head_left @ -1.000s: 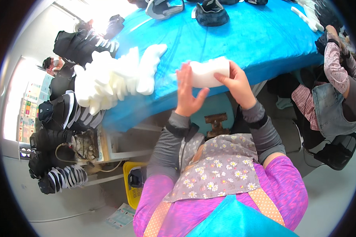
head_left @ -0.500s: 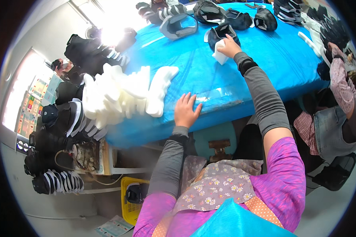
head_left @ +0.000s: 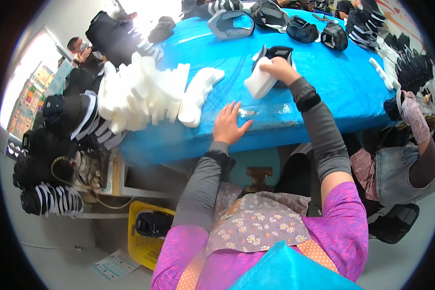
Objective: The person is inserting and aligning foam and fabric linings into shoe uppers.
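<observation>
My right hand (head_left: 279, 68) reaches out over the blue table (head_left: 324, 92) and grips a white foam block (head_left: 258, 83). It also touches a black shoe upper (head_left: 275, 54) lying just behind the block. My left hand (head_left: 229, 124) lies flat on the table near its front edge, fingers spread, holding nothing. A heap of white foam shoe forms (head_left: 150, 94) sits to the left of that hand.
Several black shoe uppers (head_left: 302, 28) lie along the far side of the table. Black striped uppers (head_left: 53, 198) hang on a rack at the left. A yellow crate (head_left: 147, 232) stands on the floor. Another person (head_left: 411, 145) sits at the right, one more (head_left: 79, 48) at the far left.
My right hand carried the white foam block from close in front of me out to the black upper, then drew it slightly back. My left hand dropped flat onto the table.
</observation>
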Demonstrator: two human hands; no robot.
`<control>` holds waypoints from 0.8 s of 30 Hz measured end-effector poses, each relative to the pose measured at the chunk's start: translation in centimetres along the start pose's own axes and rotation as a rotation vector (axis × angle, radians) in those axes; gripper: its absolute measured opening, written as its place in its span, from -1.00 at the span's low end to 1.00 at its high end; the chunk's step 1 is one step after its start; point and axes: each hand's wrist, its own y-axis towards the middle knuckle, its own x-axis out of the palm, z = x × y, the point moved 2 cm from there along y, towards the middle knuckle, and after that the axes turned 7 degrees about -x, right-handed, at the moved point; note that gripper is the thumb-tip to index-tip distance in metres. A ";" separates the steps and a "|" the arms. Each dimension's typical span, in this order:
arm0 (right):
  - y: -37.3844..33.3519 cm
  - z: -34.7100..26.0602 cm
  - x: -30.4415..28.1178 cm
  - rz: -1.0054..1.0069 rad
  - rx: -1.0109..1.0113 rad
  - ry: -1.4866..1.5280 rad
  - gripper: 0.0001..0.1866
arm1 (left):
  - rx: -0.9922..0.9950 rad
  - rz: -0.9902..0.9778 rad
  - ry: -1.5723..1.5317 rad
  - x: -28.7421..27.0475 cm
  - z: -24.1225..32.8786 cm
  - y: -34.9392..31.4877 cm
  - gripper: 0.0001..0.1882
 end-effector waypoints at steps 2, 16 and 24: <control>-3.8 -5.0 2.7 -0.122 0.062 0.310 -0.48 | -0.039 0.045 -0.109 -1.0 -0.2 -0.6 -0.27; -18.7 -16.9 6.5 -0.341 0.217 1.235 -0.64 | -0.113 0.761 -0.392 -3.8 5.7 -1.9 -0.28; -19.9 -18.1 3.2 -0.243 0.124 1.129 -0.43 | 0.033 0.102 -0.728 -8.2 2.8 -3.0 -0.06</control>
